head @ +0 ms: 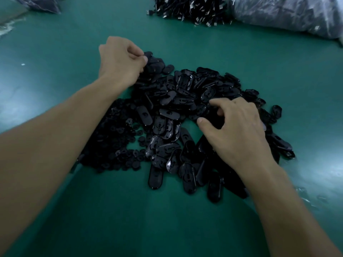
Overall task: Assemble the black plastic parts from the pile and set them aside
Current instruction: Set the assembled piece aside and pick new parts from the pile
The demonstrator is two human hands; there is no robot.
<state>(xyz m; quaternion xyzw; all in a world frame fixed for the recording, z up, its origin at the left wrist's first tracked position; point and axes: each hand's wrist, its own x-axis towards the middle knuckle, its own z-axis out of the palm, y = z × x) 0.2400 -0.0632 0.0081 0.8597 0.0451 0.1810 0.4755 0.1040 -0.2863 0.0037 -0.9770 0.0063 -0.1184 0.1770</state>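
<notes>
On the table (74,43), the pile (176,108) of black parts lies under both hands. A part (150,57) at the pile's far-left edge is pinched in the narrow grip of the left hand (120,58); the grip of the right hand (237,127) is held wide over the pile's middle, nothing clasped. Just one more should be lifted out, aligned squarely and pressed home before anything is set aside

L hand (120,58) & R hand (239,127) both bare. L forearm (55,145) & R forearm (287,201) bare too, uncovered to frame edge. Nails short, plain.
</notes>
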